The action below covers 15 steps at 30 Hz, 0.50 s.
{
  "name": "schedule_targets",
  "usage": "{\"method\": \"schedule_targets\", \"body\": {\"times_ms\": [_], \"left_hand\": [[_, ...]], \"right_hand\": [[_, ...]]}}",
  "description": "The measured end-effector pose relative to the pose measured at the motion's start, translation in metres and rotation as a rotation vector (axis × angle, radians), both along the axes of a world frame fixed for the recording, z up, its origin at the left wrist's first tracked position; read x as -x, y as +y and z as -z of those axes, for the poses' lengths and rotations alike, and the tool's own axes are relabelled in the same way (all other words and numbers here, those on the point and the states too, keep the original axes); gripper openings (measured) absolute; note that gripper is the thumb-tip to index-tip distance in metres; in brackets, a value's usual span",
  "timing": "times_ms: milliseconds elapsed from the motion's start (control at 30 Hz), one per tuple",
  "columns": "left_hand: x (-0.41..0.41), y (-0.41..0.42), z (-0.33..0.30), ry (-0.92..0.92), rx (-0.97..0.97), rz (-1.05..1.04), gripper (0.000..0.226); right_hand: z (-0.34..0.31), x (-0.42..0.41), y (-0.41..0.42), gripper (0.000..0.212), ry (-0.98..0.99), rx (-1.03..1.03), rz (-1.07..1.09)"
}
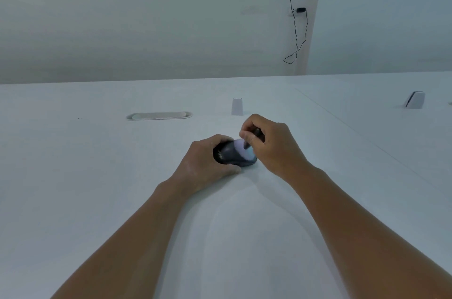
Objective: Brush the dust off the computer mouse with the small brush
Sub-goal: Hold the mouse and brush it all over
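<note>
Fingers (221,139) of the left hand (206,163) were curled over the far side of the computer mouse (236,155), with the thumb pressed along its near edge, so the hand clamped the mouse against the white table (97,176) from its left end. To the left and farther back, an oval cable slot (159,116) was set flush in the tabletop, well apart from both hands. Dark and rounded, the mouse lay on its belly near the middle of the table, carrying a pale glare across its back and some small lettering at the end nearest the left palm (too blurred to read). Moving right, the small brush (252,138) stood tilted over the mouse, its dark handle pinched in the closed fingers of the right hand (271,144); the lower end met the bright patch on the mouse's back, though the bristles themselves could not be made out. Behind the right hand, 1 small white wedge-shaped stand (237,106) sat upright on the table, near but not touching the knuckles. Farther right, a second stand (415,100) rested on the adjoining tabletop, beyond a thin seam between the 2 surfaces. Above, on the wall, a thin black cable (297,29) hung down in a loose loop.
</note>
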<state>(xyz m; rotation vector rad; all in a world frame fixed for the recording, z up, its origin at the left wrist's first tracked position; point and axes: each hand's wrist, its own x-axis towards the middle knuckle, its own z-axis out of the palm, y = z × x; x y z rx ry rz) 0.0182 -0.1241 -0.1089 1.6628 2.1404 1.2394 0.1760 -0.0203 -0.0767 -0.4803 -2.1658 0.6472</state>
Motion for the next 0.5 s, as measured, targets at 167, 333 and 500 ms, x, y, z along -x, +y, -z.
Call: {"method": "schedule_targets", "body": {"times_ms": [167, 333, 500], "left_hand": [[-0.003, -0.001, -0.003, 0.01, -0.014, -0.009, 0.056], [-0.004, 0.0, -0.002, 0.014, 0.013, -0.037, 0.052], [-0.007, -0.001, -0.004, 0.004, -0.01, -0.036, 0.042]], "right_hand": [[-0.005, 0.005, -0.008, 0.01, 0.019, 0.07, -0.088], [-0.008, 0.012, -0.019, 0.008, -0.046, -0.06, -0.148], [-0.011, 0.017, -0.027, 0.008, -0.071, -0.157, -0.146]]}}
